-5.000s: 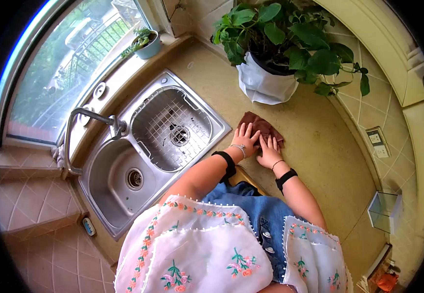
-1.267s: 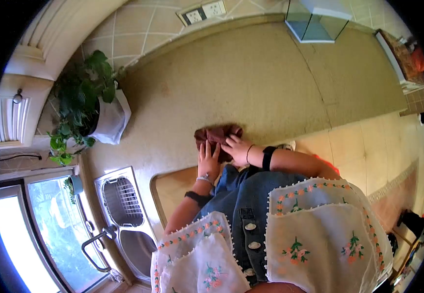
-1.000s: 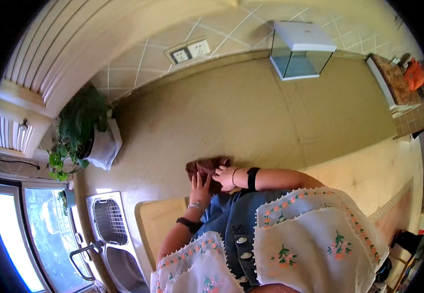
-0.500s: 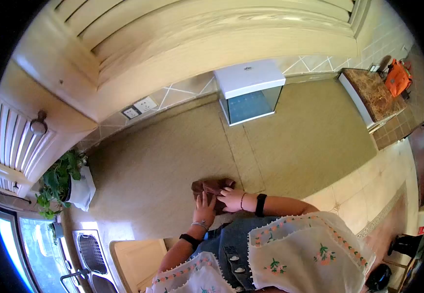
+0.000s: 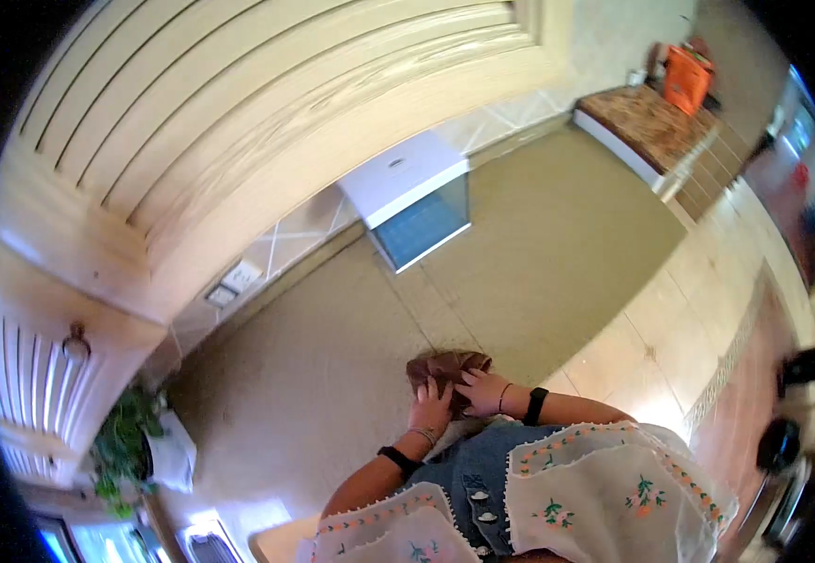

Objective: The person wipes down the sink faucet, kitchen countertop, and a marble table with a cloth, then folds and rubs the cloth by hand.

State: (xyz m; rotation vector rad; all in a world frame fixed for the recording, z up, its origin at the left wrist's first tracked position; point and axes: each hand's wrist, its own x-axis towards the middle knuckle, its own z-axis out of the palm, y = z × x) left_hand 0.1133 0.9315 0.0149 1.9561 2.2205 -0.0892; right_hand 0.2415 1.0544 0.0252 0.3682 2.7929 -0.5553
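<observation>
A crumpled dark brown cloth [image 5: 445, 366] lies on the tan countertop [image 5: 332, 375] near its front edge, just in front of my body. My left hand [image 5: 430, 409] rests on the cloth's lower left part, fingers spread and pointing away from me. On the cloth's right side is my right hand [image 5: 484, 392], its fingers bent onto the fabric with the cloth bunched beneath them. Both hands are close together, and some fingertips are hidden in the folds.
A small glass tank [image 5: 419, 225] with a white top stands against the wall. Beyond it, a brown-topped ledge [image 5: 647, 122] holds an orange bag [image 5: 687, 80]. Cabinets [image 5: 286, 113] overhang at upper left. A potted plant [image 5: 173, 450] and sink [image 5: 209, 544] are lower left.
The view has swung away from the sink and window toward the tank and ledge. Both hands and the cloth have moved along the counter, away from the sink and plant; the cloth is now more bunched.
</observation>
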